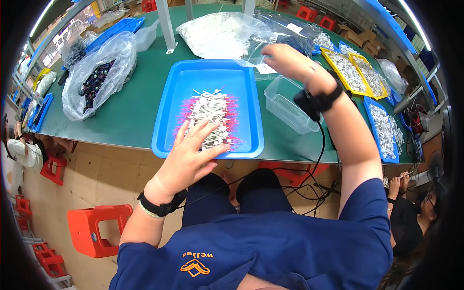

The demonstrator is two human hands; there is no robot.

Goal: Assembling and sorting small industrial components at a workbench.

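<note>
Workroom, with a long green desk (137, 108) under both hands.
On it, a blue rectangular plastic tray (212, 73) holds a heap of thin white-and-pink sticks (210, 105), long axis running forward, directly beneath the nearer left hand (187, 157), fingers spread; the right hand (290, 60), off the tray's far right corner, bends, whether pinching anything I cannot tell.

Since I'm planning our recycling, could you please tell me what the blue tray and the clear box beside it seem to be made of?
The blue tray looks like opaque moulded plastic, slightly glossy: even colour, rounded corners. The clear box is probably smooth, rigid plastic, since the green tabletop shows through.
</note>
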